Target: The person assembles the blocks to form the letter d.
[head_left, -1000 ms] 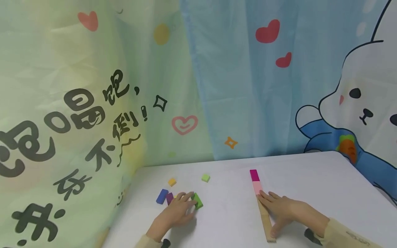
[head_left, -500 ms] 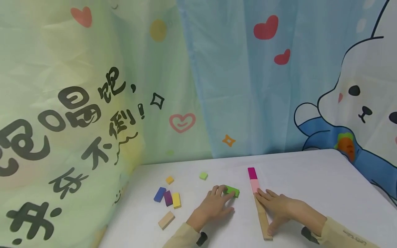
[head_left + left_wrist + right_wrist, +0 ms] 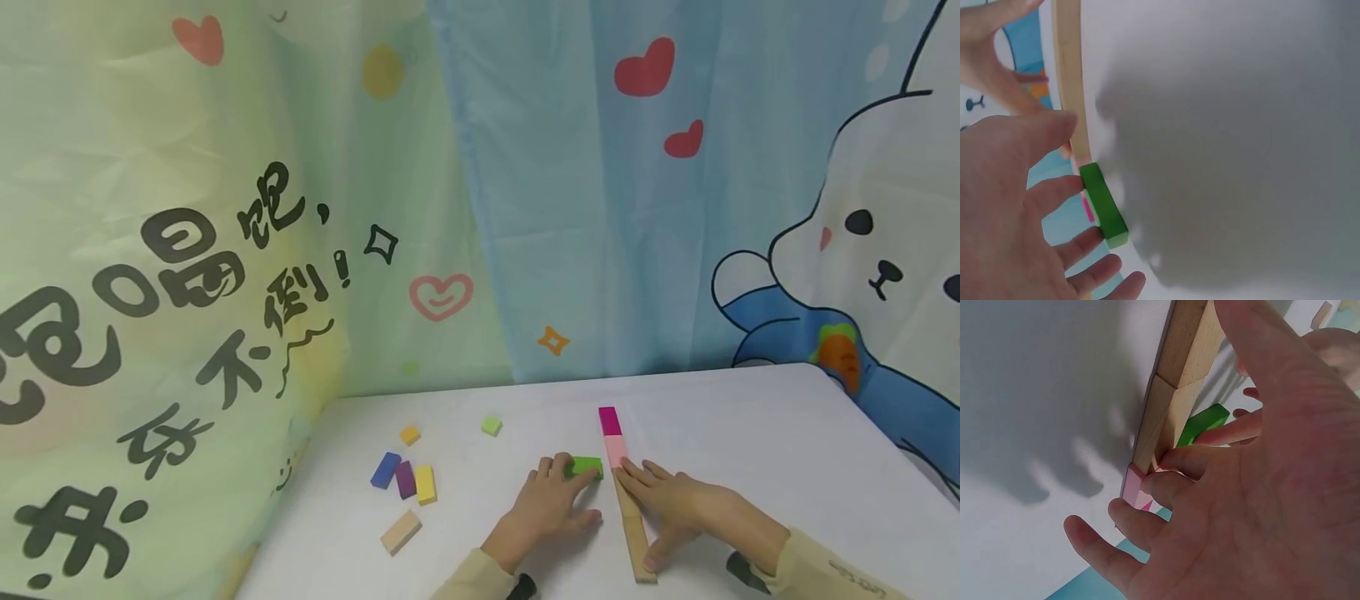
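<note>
My left hand (image 3: 542,505) holds a green block (image 3: 588,467) between its index and middle fingers, with the thumb apart from it. In the left wrist view those fingertips sit at opposite ends of the green block (image 3: 1105,205). Just to its right runs a straight row: a magenta block (image 3: 610,421) at the far end, a pink block (image 3: 616,450), then plain wooden blocks (image 3: 634,542) toward me. My right hand (image 3: 678,508) rests along the row's right side, fingertips near the pink-and-wood joint and thumb by the near end. The wooden blocks (image 3: 1175,359) meet at a visible seam.
On the white table (image 3: 750,433), loose blocks lie to the left: blue (image 3: 386,471), purple (image 3: 406,480), yellow (image 3: 426,485) and plain wood (image 3: 401,532). A small orange block (image 3: 409,435) and a light green block (image 3: 491,426) lie farther back. A printed curtain (image 3: 555,208) hangs behind.
My left hand has brought the green block rightward from the loose group to beside the row, turning it crosswise. The right hand stays at the row.
</note>
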Available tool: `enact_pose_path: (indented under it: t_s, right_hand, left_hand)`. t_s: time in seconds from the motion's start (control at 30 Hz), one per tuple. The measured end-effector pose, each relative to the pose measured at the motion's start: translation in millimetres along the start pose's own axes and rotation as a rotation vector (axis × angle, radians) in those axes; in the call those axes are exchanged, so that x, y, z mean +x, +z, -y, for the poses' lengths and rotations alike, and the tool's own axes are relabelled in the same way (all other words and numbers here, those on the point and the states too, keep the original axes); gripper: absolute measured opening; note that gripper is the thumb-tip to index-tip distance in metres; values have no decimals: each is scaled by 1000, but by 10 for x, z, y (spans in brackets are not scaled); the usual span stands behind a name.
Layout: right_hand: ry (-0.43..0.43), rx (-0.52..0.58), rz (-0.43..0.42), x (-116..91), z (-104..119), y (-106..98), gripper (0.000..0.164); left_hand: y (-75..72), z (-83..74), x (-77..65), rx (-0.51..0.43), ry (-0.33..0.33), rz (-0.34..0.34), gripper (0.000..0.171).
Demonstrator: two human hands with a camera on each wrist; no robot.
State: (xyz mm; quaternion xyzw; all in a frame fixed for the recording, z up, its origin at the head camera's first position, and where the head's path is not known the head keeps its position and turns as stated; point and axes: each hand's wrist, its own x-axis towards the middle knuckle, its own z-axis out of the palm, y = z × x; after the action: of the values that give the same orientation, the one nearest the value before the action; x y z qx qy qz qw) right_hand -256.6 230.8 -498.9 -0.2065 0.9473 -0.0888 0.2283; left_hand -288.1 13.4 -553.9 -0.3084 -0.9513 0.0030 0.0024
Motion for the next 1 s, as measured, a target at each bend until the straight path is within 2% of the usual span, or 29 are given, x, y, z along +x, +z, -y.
enact_pose_path:
  t_s: [0.27, 0.57, 1.0]
  right_hand:
    - [-2, -4, 11, 11, 9, 3, 123]
    - [-5, -23, -11, -7, 14, 4, 124]
    - [7, -11, 16, -3, 20, -20, 124]
  left_hand:
    - [-27, -101, 16, 17, 25, 11, 58]
    - [-40, -112, 26, 47, 27, 27, 60]
    - [-98, -101, 42, 49, 39, 39, 62]
